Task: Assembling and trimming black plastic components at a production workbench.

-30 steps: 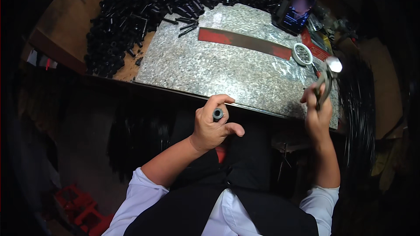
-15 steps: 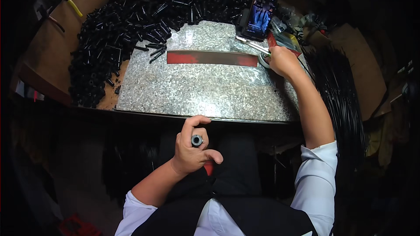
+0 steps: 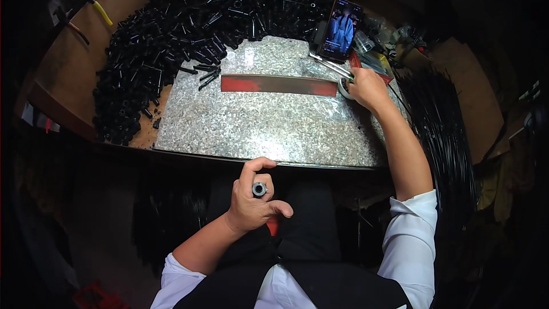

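Observation:
My left hand [image 3: 251, 203] is in front of the worktop's near edge. Its curled fingers grip a short dark cylinder [image 3: 259, 189] with a hollow, grey-rimmed end facing up; thumb and index finger stand apart. At the right of the worktop, my right hand [image 3: 367, 88] has its fingers together, pointing down over a small round white-rimmed dish [image 3: 344, 88]. Whatever is between those fingertips is hidden. A slim metal tool [image 3: 330, 65] lies just beyond them. To their left, a long strip [image 3: 278, 85], red at one end and brown along the rest, lies on the speckled worktop [image 3: 257, 123].
A large heap of small black tubular parts [image 3: 154, 46] covers the back and left. A lit phone [image 3: 341, 30] stands at the back right, beside a red-edged tray [image 3: 374, 66] and clear plastic pieces. Long black rods [image 3: 440, 137] hang at the right; yellow-handled pliers [image 3: 102, 12] rest on the left wall.
The whole view has shifted a little, so the worktop sits slightly lower. Both hands keep nearly the same pose; the right fingers stay by the round dish. The phone's picture has changed.

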Demonstrator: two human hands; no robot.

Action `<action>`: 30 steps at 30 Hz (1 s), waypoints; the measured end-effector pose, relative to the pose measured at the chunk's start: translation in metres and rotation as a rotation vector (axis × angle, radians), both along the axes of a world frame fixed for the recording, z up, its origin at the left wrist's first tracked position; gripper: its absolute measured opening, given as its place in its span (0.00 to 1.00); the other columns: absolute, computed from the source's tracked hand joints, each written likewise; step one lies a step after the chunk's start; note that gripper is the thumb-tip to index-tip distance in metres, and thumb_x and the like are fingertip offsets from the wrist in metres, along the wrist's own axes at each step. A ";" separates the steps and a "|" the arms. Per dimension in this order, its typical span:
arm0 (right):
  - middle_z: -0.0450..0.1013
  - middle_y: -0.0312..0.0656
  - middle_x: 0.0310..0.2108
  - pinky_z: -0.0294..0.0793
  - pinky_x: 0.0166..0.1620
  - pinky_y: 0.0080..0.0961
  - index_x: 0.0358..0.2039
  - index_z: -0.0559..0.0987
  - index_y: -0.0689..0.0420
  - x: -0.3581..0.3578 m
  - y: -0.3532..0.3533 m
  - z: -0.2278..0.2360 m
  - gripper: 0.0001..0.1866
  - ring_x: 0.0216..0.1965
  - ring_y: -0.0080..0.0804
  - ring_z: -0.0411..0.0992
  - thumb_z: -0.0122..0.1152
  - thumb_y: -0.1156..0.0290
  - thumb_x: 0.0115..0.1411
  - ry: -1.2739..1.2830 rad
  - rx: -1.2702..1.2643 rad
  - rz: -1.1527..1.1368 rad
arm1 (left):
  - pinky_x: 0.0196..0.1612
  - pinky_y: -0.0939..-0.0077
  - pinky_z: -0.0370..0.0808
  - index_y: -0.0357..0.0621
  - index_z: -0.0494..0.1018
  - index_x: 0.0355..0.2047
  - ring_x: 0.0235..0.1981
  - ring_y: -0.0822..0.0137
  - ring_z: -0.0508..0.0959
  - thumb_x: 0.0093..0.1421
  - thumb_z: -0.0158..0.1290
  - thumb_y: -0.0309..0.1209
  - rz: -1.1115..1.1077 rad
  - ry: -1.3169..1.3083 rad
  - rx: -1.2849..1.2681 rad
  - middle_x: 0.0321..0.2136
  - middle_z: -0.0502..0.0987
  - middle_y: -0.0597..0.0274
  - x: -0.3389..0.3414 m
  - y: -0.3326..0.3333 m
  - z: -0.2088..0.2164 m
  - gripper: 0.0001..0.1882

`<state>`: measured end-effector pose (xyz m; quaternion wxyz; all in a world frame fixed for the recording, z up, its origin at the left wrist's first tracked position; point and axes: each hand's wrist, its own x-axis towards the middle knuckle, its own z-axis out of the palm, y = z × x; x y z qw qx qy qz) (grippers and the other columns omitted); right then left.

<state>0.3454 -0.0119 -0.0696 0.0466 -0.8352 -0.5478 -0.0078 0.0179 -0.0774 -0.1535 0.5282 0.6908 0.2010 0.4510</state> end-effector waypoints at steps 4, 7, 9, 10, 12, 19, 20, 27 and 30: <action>0.76 0.52 0.30 0.70 0.38 0.41 0.33 0.77 0.61 -0.001 -0.012 -0.006 0.10 0.34 0.50 0.74 0.55 0.69 0.55 0.042 0.208 0.040 | 0.18 0.87 0.55 0.37 0.60 0.48 0.12 0.82 0.59 0.38 0.69 0.50 0.016 -0.017 -0.017 0.10 0.58 0.72 0.001 -0.001 -0.001 0.44; 0.71 0.40 0.21 0.66 0.29 0.31 0.30 0.75 0.61 -0.033 -0.032 -0.010 0.09 0.26 0.29 0.71 0.55 0.68 0.56 0.408 0.350 0.175 | 0.20 0.88 0.55 0.36 0.57 0.50 0.14 0.83 0.59 0.39 0.67 0.52 0.065 0.005 0.028 0.13 0.58 0.73 0.001 0.001 -0.001 0.47; 0.68 0.34 0.20 0.66 0.30 0.22 0.29 0.75 0.61 -0.078 -0.056 -0.001 0.09 0.26 0.20 0.68 0.57 0.68 0.57 0.860 0.317 0.201 | 0.22 0.89 0.55 0.35 0.54 0.51 0.16 0.83 0.59 0.37 0.66 0.53 0.088 0.056 0.038 0.14 0.58 0.75 -0.001 0.000 0.006 0.50; 0.69 0.34 0.21 0.67 0.30 0.21 0.29 0.75 0.62 -0.096 -0.070 -0.003 0.08 0.26 0.21 0.69 0.57 0.70 0.57 1.052 0.293 0.192 | 0.22 0.89 0.55 0.35 0.54 0.51 0.16 0.83 0.59 0.37 0.66 0.53 0.085 0.062 0.045 0.14 0.58 0.75 0.001 0.000 0.009 0.50; 0.71 0.37 0.25 0.69 0.33 0.20 0.29 0.75 0.63 -0.125 -0.094 -0.008 0.05 0.29 0.23 0.70 0.59 0.74 0.55 1.179 0.318 0.321 | 0.21 0.89 0.55 0.36 0.54 0.52 0.16 0.83 0.59 0.37 0.67 0.53 0.077 0.069 0.063 0.14 0.59 0.74 0.006 -0.001 0.014 0.50; 0.73 0.44 0.30 0.70 0.38 0.27 0.29 0.79 0.63 -0.168 -0.121 -0.033 0.04 0.34 0.32 0.71 0.63 0.80 0.51 1.342 0.383 0.516 | 0.18 0.86 0.56 0.37 0.55 0.52 0.14 0.81 0.60 0.38 0.71 0.48 0.059 0.026 0.117 0.12 0.60 0.71 0.006 -0.002 0.011 0.49; 0.73 0.44 0.30 0.70 0.38 0.27 0.29 0.78 0.62 -0.168 -0.121 -0.035 0.04 0.34 0.32 0.71 0.63 0.80 0.51 1.288 0.403 0.559 | 0.18 0.86 0.57 0.37 0.55 0.52 0.14 0.80 0.61 0.38 0.71 0.48 0.055 0.028 0.114 0.12 0.60 0.71 0.006 -0.003 0.011 0.49; 0.72 0.40 0.30 0.71 0.37 0.24 0.30 0.80 0.61 -0.170 -0.123 -0.037 0.03 0.32 0.28 0.71 0.63 0.81 0.53 1.168 0.441 0.633 | 0.20 0.88 0.55 0.38 0.54 0.53 0.17 0.83 0.61 0.33 0.69 0.52 0.053 0.056 0.082 0.14 0.61 0.74 0.005 -0.007 0.014 0.53; 0.72 0.41 0.30 0.71 0.38 0.24 0.30 0.80 0.60 -0.172 -0.124 -0.034 0.04 0.33 0.28 0.72 0.63 0.81 0.53 1.184 0.458 0.619 | 0.20 0.87 0.56 0.38 0.55 0.53 0.17 0.83 0.61 0.33 0.70 0.52 0.039 0.055 0.065 0.14 0.62 0.74 0.005 -0.007 0.016 0.53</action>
